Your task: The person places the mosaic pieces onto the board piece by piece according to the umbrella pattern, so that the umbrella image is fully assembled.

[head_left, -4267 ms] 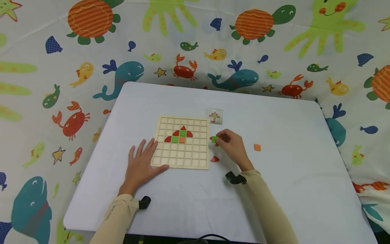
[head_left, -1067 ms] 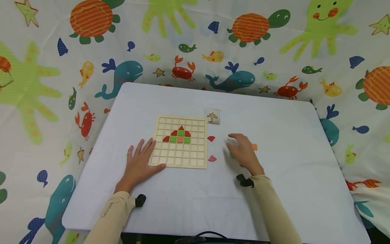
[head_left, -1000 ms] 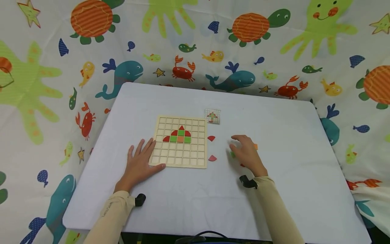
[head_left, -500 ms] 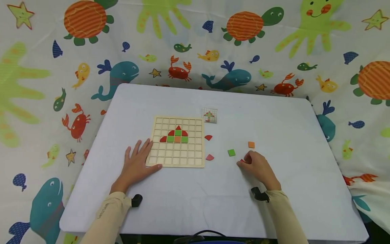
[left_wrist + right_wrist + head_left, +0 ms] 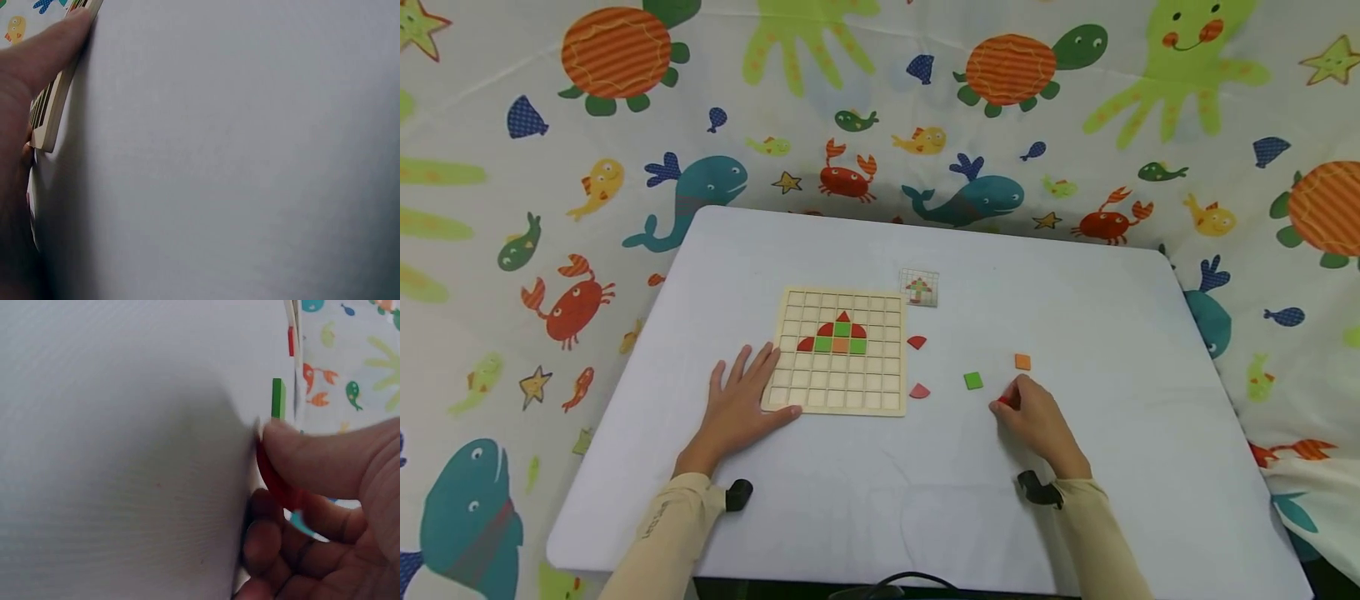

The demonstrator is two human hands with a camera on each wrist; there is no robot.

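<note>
A wooden grid board (image 5: 842, 392) lies on the table, with several red, green and orange pieces set in its upper cells. My left hand (image 5: 737, 417) rests at the board's lower left corner, fingers spread along the left edge and thumb on the front edge. My right hand (image 5: 1037, 421) pinches a red piece (image 5: 274, 478) with a curved edge between thumb and fingers, low over the table. Just left of that hand lies a green square (image 5: 973, 381), and beyond it an orange square (image 5: 1022, 362). Two red quarter-circle pieces (image 5: 919, 391) lie beside the board's right edge.
A small card (image 5: 919, 287) with a printed grid and coloured pattern lies beside the board's upper right corner. The white table (image 5: 865, 508) meets a curtain (image 5: 880, 67) with sea-animal prints at the back. A black cable (image 5: 917, 574) runs along the front edge.
The right hand has left a green square on the table, moved right and nearer, and taken hold of a red piece. A green square now sits right of the orange one on the board.
</note>
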